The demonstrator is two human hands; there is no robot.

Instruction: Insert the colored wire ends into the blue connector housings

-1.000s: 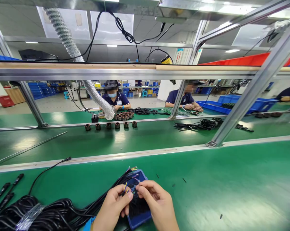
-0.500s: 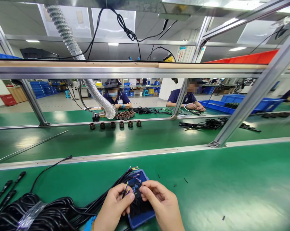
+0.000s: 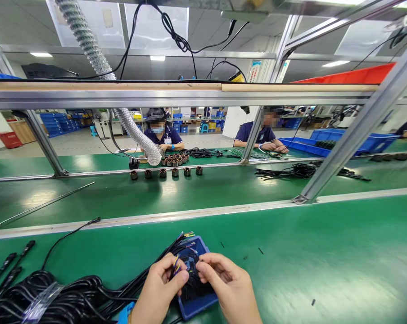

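Over a blue bin short of the worktop's far edge, the left hand's fingers clamp coloured wires; the right hand's close on an apparent dark bit. Steady wrists and separated wire tips should help. Counted: one bin, four connectors, six coils in a row.

Counter: green, smooth, semi-gloss surface. Bundled cables: black, glossy, rubbery-looking; the wrap around them was clear, shiny plastic. Bin: smooth blue plastic. Duct: ridged, crinkled, silvery, foil-like. Frame post: bare metal, satin sheen. Rod: thin, smooth, metallic-looking. Shirt: dark, matt cloth.
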